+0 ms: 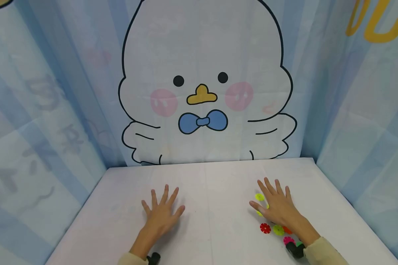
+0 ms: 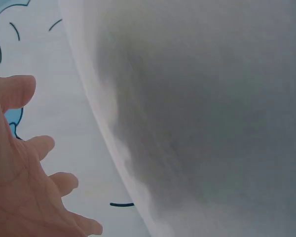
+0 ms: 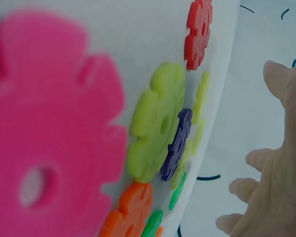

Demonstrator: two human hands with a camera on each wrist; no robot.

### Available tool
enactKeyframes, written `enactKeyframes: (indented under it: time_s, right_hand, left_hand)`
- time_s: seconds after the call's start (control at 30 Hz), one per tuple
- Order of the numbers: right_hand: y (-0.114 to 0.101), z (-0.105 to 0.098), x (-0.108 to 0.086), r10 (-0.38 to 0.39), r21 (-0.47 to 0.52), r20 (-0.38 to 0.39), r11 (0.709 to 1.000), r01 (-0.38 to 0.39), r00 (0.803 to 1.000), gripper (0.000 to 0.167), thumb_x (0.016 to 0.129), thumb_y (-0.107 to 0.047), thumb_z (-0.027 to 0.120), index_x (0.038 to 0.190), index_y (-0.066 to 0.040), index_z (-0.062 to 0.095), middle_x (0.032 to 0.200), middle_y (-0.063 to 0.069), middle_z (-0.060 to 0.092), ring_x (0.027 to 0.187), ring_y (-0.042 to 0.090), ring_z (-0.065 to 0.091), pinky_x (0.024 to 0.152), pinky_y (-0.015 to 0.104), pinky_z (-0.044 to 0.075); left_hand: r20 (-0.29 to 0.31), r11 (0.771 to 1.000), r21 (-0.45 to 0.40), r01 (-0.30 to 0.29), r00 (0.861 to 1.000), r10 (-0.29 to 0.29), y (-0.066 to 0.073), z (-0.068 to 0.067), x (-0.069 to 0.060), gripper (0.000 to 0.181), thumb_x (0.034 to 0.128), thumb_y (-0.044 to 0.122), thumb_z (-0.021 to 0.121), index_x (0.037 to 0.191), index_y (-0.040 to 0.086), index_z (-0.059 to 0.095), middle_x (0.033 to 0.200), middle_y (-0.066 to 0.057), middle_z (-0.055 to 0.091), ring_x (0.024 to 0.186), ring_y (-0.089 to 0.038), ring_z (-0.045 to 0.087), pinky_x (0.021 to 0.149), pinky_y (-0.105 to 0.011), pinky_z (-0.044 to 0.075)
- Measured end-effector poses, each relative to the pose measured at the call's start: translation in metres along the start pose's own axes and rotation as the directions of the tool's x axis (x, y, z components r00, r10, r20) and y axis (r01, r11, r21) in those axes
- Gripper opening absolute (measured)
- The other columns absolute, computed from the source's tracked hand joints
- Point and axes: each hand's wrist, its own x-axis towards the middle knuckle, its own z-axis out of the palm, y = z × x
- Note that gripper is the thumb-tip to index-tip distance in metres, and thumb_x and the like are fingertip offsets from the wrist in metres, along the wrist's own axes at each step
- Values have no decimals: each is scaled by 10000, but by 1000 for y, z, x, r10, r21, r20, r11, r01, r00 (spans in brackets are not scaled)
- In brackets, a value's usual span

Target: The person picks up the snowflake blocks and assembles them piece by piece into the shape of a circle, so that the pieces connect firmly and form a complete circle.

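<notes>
My left hand (image 1: 160, 217) is held with fingers spread over the left half of the white table (image 1: 219, 191), holding nothing; its palm (image 2: 24, 187) shows at the left of the left wrist view. My right hand (image 1: 280, 209), also spread and empty, hovers above a group of flower-shaped plastic discs. Around and under it lie a red disc (image 1: 265, 228), a yellow-green disc (image 1: 278, 230), a pink disc (image 1: 288, 240) and a yellow disc (image 1: 259, 197). The right wrist view adds a purple disc (image 3: 177, 144) and an orange disc (image 3: 130, 212); the right palm (image 3: 276, 197) faces them.
A curtain with a printed white bird (image 1: 202, 48) hangs behind the table's far edge. Blue and white striped curtains (image 1: 30, 129) stand along both sides. A black strap piece (image 1: 295, 250) shows at the right wrist, another (image 1: 154, 258) at the left.
</notes>
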Motion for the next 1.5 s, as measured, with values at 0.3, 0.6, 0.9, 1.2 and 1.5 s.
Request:
enactKeyframes:
  time_s: [0.3,0.6,0.9,1.2,1.5]
  right_hand:
    - [8,-6,-1,-31,-11,8,999,31,999,890,967,-575,670,1599,-5,409,1631,330,405,1474,642,351,1169,822,269]
    - [10,-6,2,-25,24,28,999,25,999,800,968,-423,729,1553,47,451,1589,345,452,1451,624,404,1172,771,332]
    - [11,-9,5,55,99,97,993,-64,994,551,974,-348,746,1377,14,643,1547,325,513,1436,550,468,1170,704,401]
    - [10,-7,8,67,148,72,986,-77,995,455,968,-287,762,1300,13,680,1410,297,631,1334,522,571,1125,697,452]
    - [10,-4,16,117,119,30,986,-120,993,377,945,-230,787,1236,2,726,1174,244,692,1069,400,650,1020,623,562]
  left_hand:
    - [25,996,-44,-80,996,81,26,8,-6,712,1020,554,597,1634,241,416,1753,-157,276,1588,-629,106,1158,-907,41]
    - [51,975,-127,-184,980,192,58,17,-15,687,1015,471,632,1621,214,438,1727,-172,334,1572,-642,156,1150,-912,55]
    - [45,943,-184,-278,956,291,103,32,-20,561,1009,383,661,1520,175,560,1511,-125,578,1363,-402,492,1077,-714,369]
    - [90,885,-294,-360,912,401,150,50,-16,337,991,314,700,1279,141,733,1104,-2,726,943,-112,564,792,-285,440]
    - [173,841,-412,-351,876,450,175,70,-7,247,959,263,760,1167,130,778,915,53,705,804,8,512,722,-161,443]
